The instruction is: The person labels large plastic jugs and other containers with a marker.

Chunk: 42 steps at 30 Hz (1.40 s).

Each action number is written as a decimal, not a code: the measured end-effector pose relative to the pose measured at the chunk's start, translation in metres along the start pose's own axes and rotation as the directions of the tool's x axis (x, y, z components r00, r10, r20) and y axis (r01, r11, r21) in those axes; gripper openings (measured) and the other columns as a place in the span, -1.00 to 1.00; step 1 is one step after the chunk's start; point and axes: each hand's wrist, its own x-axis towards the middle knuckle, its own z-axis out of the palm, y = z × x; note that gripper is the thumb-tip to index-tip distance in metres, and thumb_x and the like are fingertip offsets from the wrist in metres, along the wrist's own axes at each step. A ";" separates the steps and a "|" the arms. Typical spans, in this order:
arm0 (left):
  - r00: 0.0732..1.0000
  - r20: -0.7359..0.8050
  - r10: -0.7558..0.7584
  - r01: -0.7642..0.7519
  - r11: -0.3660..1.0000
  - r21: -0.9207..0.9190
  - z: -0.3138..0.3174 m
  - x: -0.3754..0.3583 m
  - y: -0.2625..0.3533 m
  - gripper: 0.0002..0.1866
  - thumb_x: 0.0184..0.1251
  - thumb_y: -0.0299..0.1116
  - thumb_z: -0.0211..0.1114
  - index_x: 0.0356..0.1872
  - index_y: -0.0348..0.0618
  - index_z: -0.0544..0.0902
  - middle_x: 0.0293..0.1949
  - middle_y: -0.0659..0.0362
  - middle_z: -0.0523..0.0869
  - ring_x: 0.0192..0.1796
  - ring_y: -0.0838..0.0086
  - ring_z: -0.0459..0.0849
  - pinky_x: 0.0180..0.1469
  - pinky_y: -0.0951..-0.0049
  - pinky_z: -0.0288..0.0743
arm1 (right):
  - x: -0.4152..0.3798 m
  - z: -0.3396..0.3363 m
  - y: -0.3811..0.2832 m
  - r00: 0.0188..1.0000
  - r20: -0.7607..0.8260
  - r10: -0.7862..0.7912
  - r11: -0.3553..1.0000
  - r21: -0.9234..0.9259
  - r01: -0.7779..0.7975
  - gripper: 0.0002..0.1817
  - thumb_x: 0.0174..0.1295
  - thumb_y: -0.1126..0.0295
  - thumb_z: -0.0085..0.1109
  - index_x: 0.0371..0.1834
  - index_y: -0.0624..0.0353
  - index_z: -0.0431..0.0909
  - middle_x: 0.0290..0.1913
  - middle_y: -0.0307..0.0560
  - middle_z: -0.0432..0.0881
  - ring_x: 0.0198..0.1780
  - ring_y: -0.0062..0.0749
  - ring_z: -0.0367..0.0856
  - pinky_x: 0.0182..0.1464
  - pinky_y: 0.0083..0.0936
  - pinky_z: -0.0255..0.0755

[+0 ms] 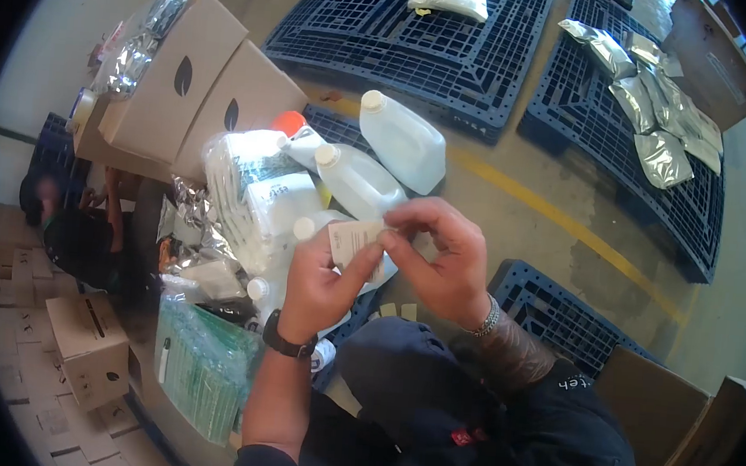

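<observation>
My left hand [321,286], with a dark watch at the wrist, holds a small cream printed label [351,242] between thumb and fingers. The thumb and fingertips of my right hand [443,260] pinch the label's right edge. Just beyond my hands, a translucent white jug [355,183] with a cream cap lies tilted. A second jug [406,144] leans behind it. Another capped jug [308,226] is partly hidden by my left hand. Clear plastic-wrapped white packs [253,193] lie to the left of the jugs.
Cardboard boxes [174,86] with leaf marks stand at the left, near a crouching person [83,241]. A wrapped green stack [204,373] lies below the packs. Blue pallets [387,50] are on the floor beyond, the right one bearing silver pouches [659,155]. An open carton [653,404] is at my right.
</observation>
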 end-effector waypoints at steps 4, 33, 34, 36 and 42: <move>0.997 -0.007 0.082 -0.081 0.995 0.058 -0.004 -0.013 0.012 -0.72 0.49 -0.28 0.33 -0.04 -0.33 0.64 -0.34 0.16 0.76 -0.31 0.58 0.69 -0.27 0.48 0.55 | -0.001 0.002 -0.017 0.997 0.064 -0.043 0.998 -0.036 0.045 -0.81 0.19 0.55 0.40 -0.12 0.26 0.69 -0.18 -0.06 0.76 -0.20 -0.39 0.71 -0.11 -0.48 0.59; 0.616 0.124 0.778 -0.650 0.413 0.638 -0.072 -0.117 0.090 -0.69 0.00 -0.46 0.53 -0.14 -0.03 0.82 -0.15 0.34 0.80 -0.15 0.46 0.67 -0.16 0.38 0.50 | -0.012 0.027 -0.127 0.487 0.524 -0.699 0.569 -0.005 0.822 -0.61 -0.03 0.69 0.53 -0.29 0.12 0.48 -0.18 -0.08 0.73 -0.17 -0.19 0.68 -0.15 -0.31 0.65; 0.612 0.118 0.782 -0.648 0.411 0.641 -0.073 -0.119 0.091 -0.69 0.00 -0.46 0.53 -0.14 -0.03 0.82 -0.15 0.34 0.80 -0.15 0.46 0.67 -0.16 0.38 0.50 | -0.011 0.029 -0.129 0.472 0.533 -0.702 0.558 -0.001 0.830 -0.61 -0.03 0.68 0.53 -0.29 0.13 0.48 -0.19 -0.07 0.72 -0.17 -0.19 0.68 -0.16 -0.31 0.64; 0.619 0.135 0.774 -0.657 0.415 0.629 -0.076 -0.124 0.093 -0.61 -0.10 -0.53 0.54 -0.13 -0.03 0.81 -0.17 0.27 0.82 -0.18 0.35 0.64 -0.15 0.35 0.53 | -0.010 0.032 -0.128 0.417 0.543 -0.728 0.519 0.039 0.854 -0.72 -0.03 0.60 0.42 -0.28 0.20 0.52 -0.15 -0.01 0.70 -0.14 -0.16 0.67 -0.11 -0.33 0.62; 0.600 0.138 0.788 -0.646 0.375 0.665 -0.079 -0.134 0.100 -0.65 -0.03 -0.43 0.46 -0.12 0.00 0.83 -0.15 0.35 0.80 -0.16 0.47 0.67 -0.15 0.39 0.51 | -0.013 0.044 -0.136 0.345 0.595 -0.726 0.485 0.087 0.870 -0.77 -0.06 0.51 0.30 -0.30 0.26 0.53 -0.13 0.01 0.63 -0.13 -0.13 0.63 -0.08 -0.30 0.61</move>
